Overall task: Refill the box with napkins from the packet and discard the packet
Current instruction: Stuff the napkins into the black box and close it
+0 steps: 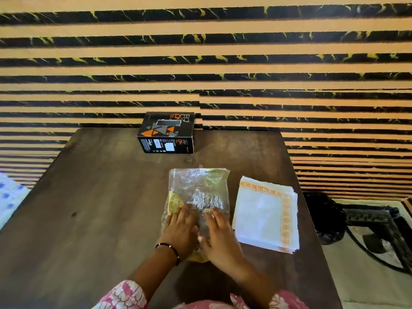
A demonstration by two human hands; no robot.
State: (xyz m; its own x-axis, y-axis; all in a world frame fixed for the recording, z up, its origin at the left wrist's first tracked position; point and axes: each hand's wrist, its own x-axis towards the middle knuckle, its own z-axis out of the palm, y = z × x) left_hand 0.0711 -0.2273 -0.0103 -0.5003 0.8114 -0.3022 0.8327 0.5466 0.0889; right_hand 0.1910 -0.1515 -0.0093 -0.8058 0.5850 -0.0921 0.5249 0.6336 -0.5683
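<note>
A clear crinkled plastic packet (pixel 198 188) with yellow-green print lies flat in the middle of the dark wooden table (pixel 100 197). My left hand (pixel 180 230) and my right hand (pixel 219 237) both rest palm-down on its near end, fingers spread and pressing it flat. A stack of white napkins (pixel 265 217) with an orange patterned border lies on the table just right of the packet, apart from it. A black box (pixel 167 132) with orange and grey triangles stands at the far edge of the table, with a rectangular slot on its top face.
A wall of tan and black stripes rises right behind the table. A dark ornate stand (pixel 367 224) and a black object sit on the floor to the right. A blue-and-white patterned cloth (pixel 9 195) shows at the left edge.
</note>
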